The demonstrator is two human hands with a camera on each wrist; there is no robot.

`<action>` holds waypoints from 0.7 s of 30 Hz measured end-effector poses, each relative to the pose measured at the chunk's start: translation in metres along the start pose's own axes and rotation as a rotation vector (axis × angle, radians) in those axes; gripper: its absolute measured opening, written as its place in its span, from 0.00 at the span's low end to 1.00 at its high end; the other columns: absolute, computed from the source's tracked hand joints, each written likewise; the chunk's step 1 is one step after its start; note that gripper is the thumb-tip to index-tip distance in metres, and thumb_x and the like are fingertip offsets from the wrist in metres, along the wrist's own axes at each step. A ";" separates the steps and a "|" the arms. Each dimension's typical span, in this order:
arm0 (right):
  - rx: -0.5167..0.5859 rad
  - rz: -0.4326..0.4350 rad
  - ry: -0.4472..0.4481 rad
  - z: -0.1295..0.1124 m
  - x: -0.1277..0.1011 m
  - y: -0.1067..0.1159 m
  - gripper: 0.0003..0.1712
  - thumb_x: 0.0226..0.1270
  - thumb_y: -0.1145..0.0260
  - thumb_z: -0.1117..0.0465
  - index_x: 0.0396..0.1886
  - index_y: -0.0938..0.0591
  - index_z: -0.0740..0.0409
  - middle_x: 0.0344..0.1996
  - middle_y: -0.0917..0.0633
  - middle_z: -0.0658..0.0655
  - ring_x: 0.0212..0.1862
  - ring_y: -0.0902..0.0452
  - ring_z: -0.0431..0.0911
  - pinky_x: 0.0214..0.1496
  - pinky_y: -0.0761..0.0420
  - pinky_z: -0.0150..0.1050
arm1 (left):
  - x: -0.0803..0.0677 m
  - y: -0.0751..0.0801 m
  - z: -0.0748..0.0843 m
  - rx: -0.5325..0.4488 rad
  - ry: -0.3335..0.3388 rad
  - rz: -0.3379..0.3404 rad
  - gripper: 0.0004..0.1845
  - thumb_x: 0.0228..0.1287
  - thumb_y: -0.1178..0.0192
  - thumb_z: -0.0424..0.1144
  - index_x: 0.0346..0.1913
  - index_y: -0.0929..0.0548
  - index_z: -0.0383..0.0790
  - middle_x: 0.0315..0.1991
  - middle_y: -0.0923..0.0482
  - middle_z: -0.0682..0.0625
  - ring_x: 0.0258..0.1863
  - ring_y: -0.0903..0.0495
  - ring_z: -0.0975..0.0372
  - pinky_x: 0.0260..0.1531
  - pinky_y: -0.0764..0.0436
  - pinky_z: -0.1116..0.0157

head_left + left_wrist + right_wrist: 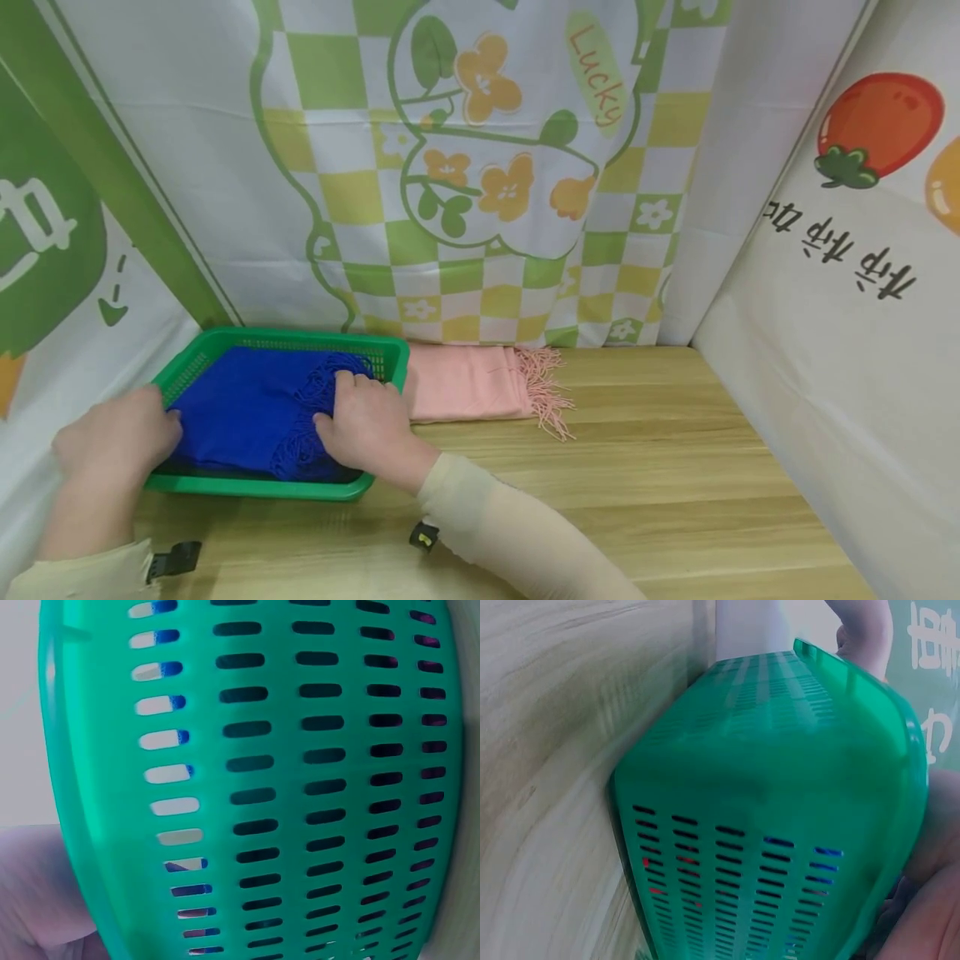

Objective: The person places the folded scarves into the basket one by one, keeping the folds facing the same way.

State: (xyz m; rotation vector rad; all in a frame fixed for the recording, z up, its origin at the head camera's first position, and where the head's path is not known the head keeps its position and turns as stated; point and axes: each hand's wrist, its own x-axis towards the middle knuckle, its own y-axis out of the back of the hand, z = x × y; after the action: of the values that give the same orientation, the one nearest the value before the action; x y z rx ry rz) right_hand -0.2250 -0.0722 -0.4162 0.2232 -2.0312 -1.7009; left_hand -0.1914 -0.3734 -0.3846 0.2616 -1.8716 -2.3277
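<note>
A folded blue scarf [247, 408] lies inside a green slotted basket [288, 340] at the table's left rear. My left hand [120, 433] rests over the basket's left rim, and its fingertips touch the scarf's edge. My right hand [367, 421] lies on the scarf's fringed right end, fingers bent down into the fringe. The left wrist view shows only the basket's outer wall [300, 787], with blue behind some of the slots. The right wrist view shows the basket's outside [780, 787] on the wooden table [547, 750].
A folded pink scarf [465, 382] with a fringe lies on the wooden table [675, 467] just right of the basket. Printed cloth walls [480, 167] close in the back and both sides.
</note>
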 end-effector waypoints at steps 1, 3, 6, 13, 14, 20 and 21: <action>0.000 0.000 -0.004 0.001 0.000 0.001 0.36 0.83 0.37 0.32 0.74 0.20 0.51 0.55 0.10 0.46 0.53 0.12 0.43 0.58 0.18 0.42 | 0.000 0.000 0.001 0.000 -0.004 0.009 0.17 0.80 0.42 0.42 0.48 0.18 0.27 0.45 0.19 0.20 0.43 0.19 0.25 0.33 0.24 0.28; -0.004 0.007 -0.010 0.004 -0.001 0.002 0.35 0.83 0.39 0.31 0.75 0.19 0.48 0.58 0.11 0.46 0.55 0.13 0.44 0.63 0.20 0.46 | 0.000 -0.001 0.002 -0.002 -0.025 0.037 0.19 0.80 0.42 0.43 0.51 0.18 0.26 0.48 0.20 0.19 0.45 0.20 0.22 0.32 0.24 0.27; 0.011 0.024 -0.002 0.010 -0.002 0.004 0.34 0.84 0.39 0.32 0.75 0.19 0.48 0.60 0.11 0.47 0.57 0.13 0.46 0.68 0.24 0.52 | 0.001 -0.004 0.005 -0.017 -0.070 0.083 0.22 0.81 0.41 0.45 0.54 0.21 0.22 0.47 0.19 0.20 0.45 0.21 0.21 0.32 0.24 0.26; 0.096 0.045 0.013 0.025 -0.004 0.005 0.33 0.85 0.37 0.35 0.75 0.18 0.50 0.66 0.14 0.50 0.67 0.17 0.47 0.74 0.24 0.48 | 0.002 -0.013 0.024 -0.072 -0.136 0.161 0.37 0.83 0.39 0.52 0.62 0.28 0.11 0.49 0.23 0.16 0.46 0.20 0.23 0.35 0.21 0.32; 0.105 0.046 0.015 0.027 -0.004 0.005 0.33 0.85 0.38 0.36 0.75 0.19 0.51 0.66 0.14 0.50 0.68 0.18 0.47 0.74 0.24 0.47 | 0.002 -0.014 0.028 -0.084 -0.135 0.158 0.40 0.84 0.39 0.54 0.63 0.29 0.10 0.52 0.23 0.15 0.47 0.21 0.22 0.34 0.21 0.33; 0.149 0.082 0.021 0.042 -0.007 0.005 0.32 0.85 0.36 0.37 0.74 0.18 0.53 0.63 0.14 0.52 0.62 0.16 0.47 0.66 0.19 0.42 | 0.000 -0.022 0.048 -0.138 -0.150 0.145 0.48 0.85 0.44 0.63 0.73 0.32 0.13 0.64 0.29 0.14 0.56 0.22 0.22 0.35 0.18 0.34; 0.160 0.092 0.018 0.044 -0.007 0.005 0.32 0.85 0.36 0.38 0.73 0.18 0.53 0.62 0.13 0.53 0.60 0.15 0.47 0.64 0.18 0.42 | 0.000 -0.024 0.052 -0.141 -0.161 0.150 0.49 0.85 0.44 0.64 0.75 0.33 0.13 0.66 0.30 0.14 0.58 0.23 0.22 0.38 0.18 0.32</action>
State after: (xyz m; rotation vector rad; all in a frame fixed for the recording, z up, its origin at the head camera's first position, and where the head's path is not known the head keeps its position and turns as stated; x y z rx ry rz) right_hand -0.2379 -0.0296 -0.4177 0.1934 -2.1321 -1.4785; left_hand -0.2035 -0.3186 -0.3967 -0.0817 -1.7156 -2.4247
